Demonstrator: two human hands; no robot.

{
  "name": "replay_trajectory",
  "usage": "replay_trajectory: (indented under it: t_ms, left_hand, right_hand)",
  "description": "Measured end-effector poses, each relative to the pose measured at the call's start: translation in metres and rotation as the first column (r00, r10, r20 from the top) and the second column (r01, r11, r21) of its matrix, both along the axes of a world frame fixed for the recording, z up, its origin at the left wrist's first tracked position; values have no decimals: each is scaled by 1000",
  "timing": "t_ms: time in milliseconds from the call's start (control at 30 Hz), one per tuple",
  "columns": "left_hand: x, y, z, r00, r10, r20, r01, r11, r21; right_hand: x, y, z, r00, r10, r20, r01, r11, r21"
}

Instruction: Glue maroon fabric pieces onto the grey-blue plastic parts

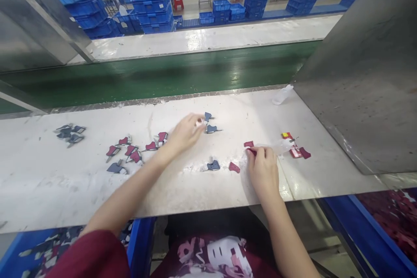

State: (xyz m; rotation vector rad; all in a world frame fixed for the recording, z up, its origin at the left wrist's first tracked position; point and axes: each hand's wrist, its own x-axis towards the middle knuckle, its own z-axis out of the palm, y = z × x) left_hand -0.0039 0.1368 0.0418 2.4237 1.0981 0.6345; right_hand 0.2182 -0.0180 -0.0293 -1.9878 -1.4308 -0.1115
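My left hand (186,132) is over the middle of the white bench, blurred, its fingers bent around something white that I cannot make out. Just right of its fingertips lie two blue-grey pieces (211,129) with metal parts. My right hand (264,169) pinches a dark red piece (250,151) at the bench's right. Another red piece (248,143) lies just beyond those fingertips, and a further red piece (234,167) lies to their left. Nearer the front edge sits a blue-grey piece (213,165).
Red and blue-grey pieces (132,151) lie in groups at the left. A red and yellow packet (292,145) and a clear bottle (282,95) are at the right. Beyond the bench (182,195) runs a green belt (163,79). Blue bins (374,230) stand below, metal panels at both sides.
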Motion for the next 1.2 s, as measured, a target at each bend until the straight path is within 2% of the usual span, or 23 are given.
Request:
replay_trajectory:
  t_ms: [67, 133, 233, 333, 433, 567, 633, 767, 1200]
  left_hand:
    - [-9, -48, -6, 999, -35, -23, 34, 997, -70]
    - [-15, -84, -16, 998, -51, -35, 46, 990, -135]
    - [-15, -110, -31, 1000, 4, 18, -1, 985, -170]
    - [-8, -114, -40, 984, 109, 143, -77, 974, -214]
    - [0, -118, -38, 940, 232, 251, -144, 934, -327]
    - [4, -133, -25, 855, 369, 365, -203, 884, -420]
    - [5, -140, -19, 823, 401, 403, -217, 877, -429]
    - [6, -148, -10, 796, 400, 454, -227, 893, -389]
    - [2, -157, -1, 791, 373, 485, -195, 905, -378]
  right_hand:
    - [-1, 2, 1, 1000, -25, -9, 25, 1000, -19]
    - [-1, 2, 3, 996, -59, -61, 58, 998, -10]
    - [-3, -3, 9, 965, -47, -259, 54, 998, 21]
    - [-13, -13, 18, 861, 124, -493, -118, 992, 44]
    - [-31, -21, 31, 721, 256, -644, -275, 959, 74]
    - [-57, -26, 49, 523, 261, -811, -275, 953, 128]
    - [-66, -27, 56, 462, 245, -853, -245, 959, 143]
    - [-73, -29, 63, 432, 247, -867, -216, 962, 167]
    - [-73, -35, 68, 500, 259, -826, -246, 957, 152]
